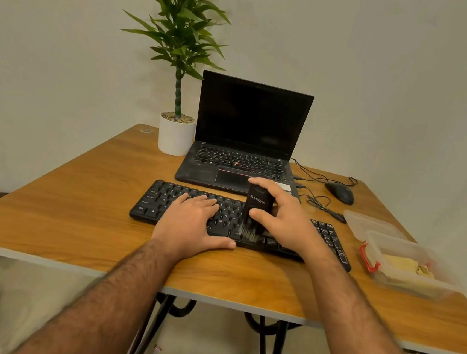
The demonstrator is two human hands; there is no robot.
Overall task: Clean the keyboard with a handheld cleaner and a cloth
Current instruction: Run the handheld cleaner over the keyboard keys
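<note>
A black keyboard (164,198) lies across the middle of the wooden table (80,219). My left hand (193,224) rests flat on its left-centre keys, fingers straight, thumb along the front edge. My right hand (282,218) grips a black handheld cleaner (258,205) held upright, its brush tip touching the keys near the bottom row. A yellow cloth (400,264) lies inside a clear plastic box (416,280) at the right.
An open black laptop (247,138) stands behind the keyboard, with a potted plant (175,137) to its left. A black mouse (340,193) and cables lie at the back right. A clear lid (370,223) sits by the box.
</note>
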